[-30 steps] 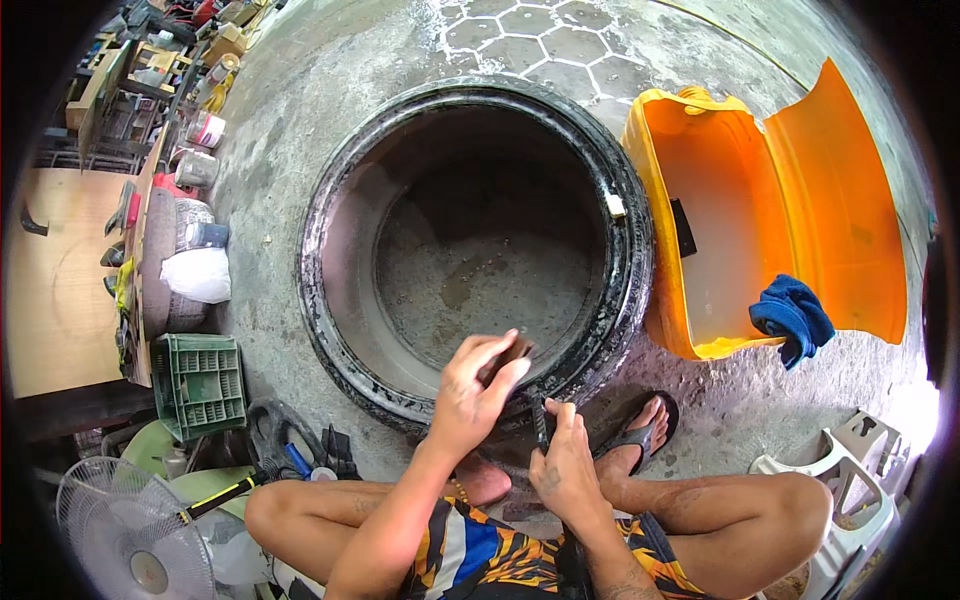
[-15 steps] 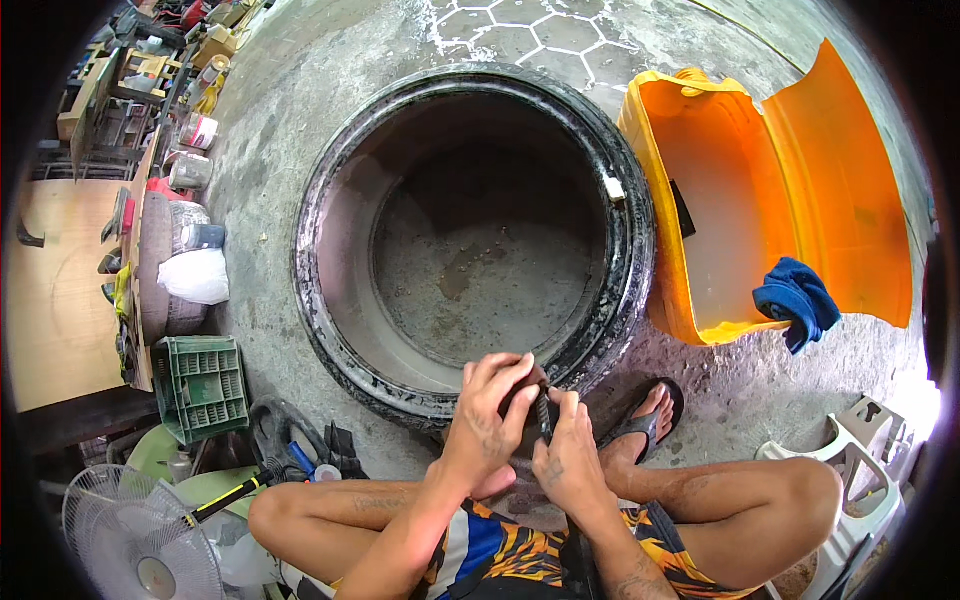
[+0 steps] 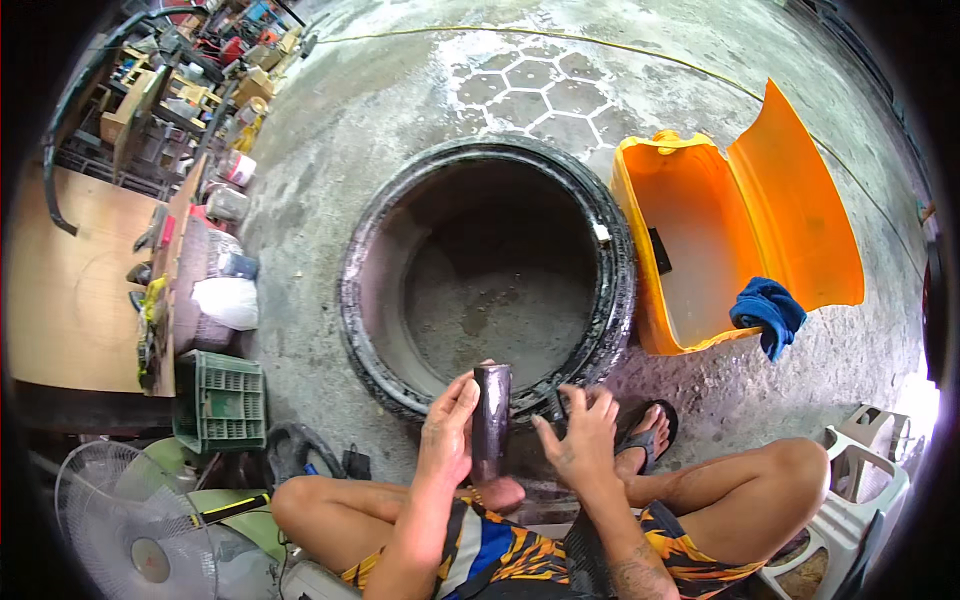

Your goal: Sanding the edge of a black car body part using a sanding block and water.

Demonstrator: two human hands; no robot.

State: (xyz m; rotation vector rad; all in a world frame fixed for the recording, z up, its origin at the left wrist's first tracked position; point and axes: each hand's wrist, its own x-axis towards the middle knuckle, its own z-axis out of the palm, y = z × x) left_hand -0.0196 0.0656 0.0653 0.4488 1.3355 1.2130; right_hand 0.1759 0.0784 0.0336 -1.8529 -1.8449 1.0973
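Note:
My left hand (image 3: 448,435) is closed around an upright, glossy dark cylinder (image 3: 491,415), held over the near rim of a large black ring-shaped tub (image 3: 359,270). Just right of it, my right hand (image 3: 583,445) has its thumb and fingers apart. A small dark shape (image 3: 553,406) shows beside those fingers against the rim, too unclear to name. A small white block (image 3: 601,232) sits on the tub's right rim. The tub's inside is dark grey, with a mottled bottom.
At right are a cut orange container (image 3: 800,210) with a blue cloth (image 3: 768,310) over its edge and white plastic stools (image 3: 850,510). At left are a plywood board (image 3: 75,300), green crate (image 3: 218,400), fan (image 3: 135,520) and piled clutter. A yellow cord crosses the floor.
The dark cylinder now stands upright in my left hand. My hands have drawn apart, and the right fingers have spread. The view has shifted, showing more floor at the far side.

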